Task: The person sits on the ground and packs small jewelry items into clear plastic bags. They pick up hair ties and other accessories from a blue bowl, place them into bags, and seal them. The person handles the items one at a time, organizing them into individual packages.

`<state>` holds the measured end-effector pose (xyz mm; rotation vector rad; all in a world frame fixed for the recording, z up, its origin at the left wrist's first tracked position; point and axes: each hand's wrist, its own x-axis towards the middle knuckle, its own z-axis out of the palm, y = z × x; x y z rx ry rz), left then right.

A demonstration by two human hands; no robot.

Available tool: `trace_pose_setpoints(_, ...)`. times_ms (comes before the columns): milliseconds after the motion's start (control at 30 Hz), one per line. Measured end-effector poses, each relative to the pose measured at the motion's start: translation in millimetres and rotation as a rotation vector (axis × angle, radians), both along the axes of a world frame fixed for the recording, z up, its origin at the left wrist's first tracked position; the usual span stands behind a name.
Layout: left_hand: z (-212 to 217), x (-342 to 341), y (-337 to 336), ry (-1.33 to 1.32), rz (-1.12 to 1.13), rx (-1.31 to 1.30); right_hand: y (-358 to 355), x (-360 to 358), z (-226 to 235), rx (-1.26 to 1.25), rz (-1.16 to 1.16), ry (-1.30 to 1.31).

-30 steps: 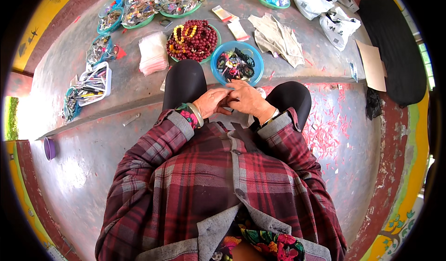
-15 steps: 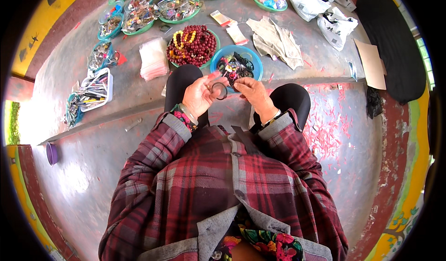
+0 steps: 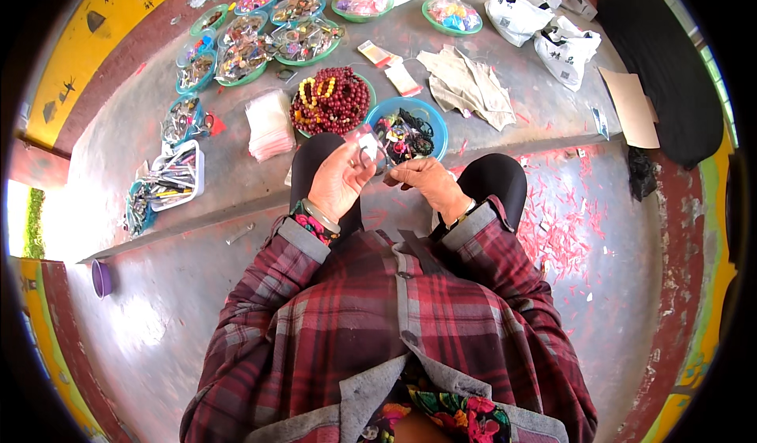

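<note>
My left hand [image 3: 335, 181] is raised between my knees, its thumb and fingers closed on a thin dark loop [image 3: 384, 157], like a hair tie or cord bracelet. A small pale, pink-edged piece [image 3: 367, 142], perhaps clear plastic, shows at the same fingertips. Close by on the right, my right hand [image 3: 436, 186] has thumb and forefinger pinched together near the loop's lower edge; what they grip is too small to make out. Just beyond both hands stands a blue basin [image 3: 443, 131] of tangled black cords and small coloured pieces [image 3: 406, 134].
Beyond my left knee lie a plate of dark red beads [image 3: 339, 100] and a stack of pink-edged clear bags [image 3: 268, 123]. Several bowls of bagged trinkets [image 3: 240, 56] stand farther left. A beige cloth [image 3: 469, 84] and white plastic bags [image 3: 566, 52] are right. Red scraps [image 3: 560, 222] litter the floor.
My right hand has moved down and left, bringing its pinched fingertips close to the loop. The loop has turned more edge-on in my left fingers. The whole view has shifted slightly.
</note>
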<state>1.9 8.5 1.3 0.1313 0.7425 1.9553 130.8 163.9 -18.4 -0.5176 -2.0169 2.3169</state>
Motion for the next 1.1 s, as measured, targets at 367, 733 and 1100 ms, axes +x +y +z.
trace_pose_setpoints(367,-5.6,7.4,0.7,0.204,0.019,-0.201,-6.6,0.6,18.4,0.113,-0.042,0.088)
trace_pose_setpoints(733,-3.0,32.0,9.7,0.266,-0.136,-0.238,-0.1,0.3,0.4,-0.156,-0.197,0.221)
trace_pose_setpoints(1100,-3.7,30.8,9.3,0.242,-0.102,-0.254,-0.7,0.9,-0.6,-0.290,-0.202,0.211)
